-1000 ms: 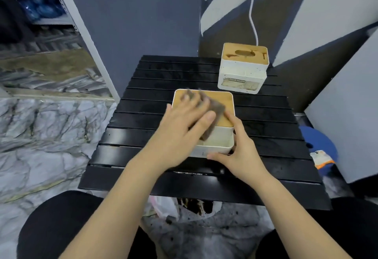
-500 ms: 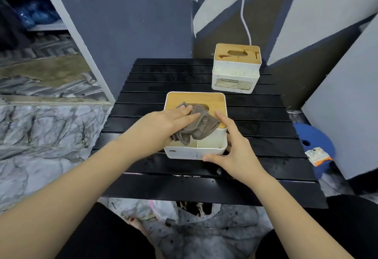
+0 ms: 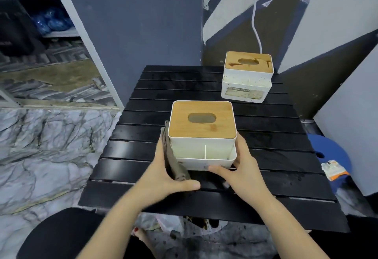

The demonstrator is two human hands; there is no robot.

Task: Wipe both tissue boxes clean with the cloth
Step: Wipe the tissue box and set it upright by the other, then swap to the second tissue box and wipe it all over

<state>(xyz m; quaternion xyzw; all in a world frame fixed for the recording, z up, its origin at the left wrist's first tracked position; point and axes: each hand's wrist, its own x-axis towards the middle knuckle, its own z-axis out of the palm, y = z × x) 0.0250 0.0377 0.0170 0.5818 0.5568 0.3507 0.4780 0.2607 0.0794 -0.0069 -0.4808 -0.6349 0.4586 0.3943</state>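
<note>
Near tissue box [image 3: 201, 136] by the table's [image 3: 276, 179] front edge, right hand [image 3: 243, 173] grasping it, left hand [image 3: 163, 173] clutching the cloth [image 3: 173, 161] against its side.

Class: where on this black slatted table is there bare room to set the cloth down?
Bare slats lie left of the far tissue box and right of the near tissue box. It is crowded at the near box, between the left hand, cloth and right hand.

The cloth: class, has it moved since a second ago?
Yes. The cloth went from the near tissue box's wooden top to its left side, under the left hand.
</note>
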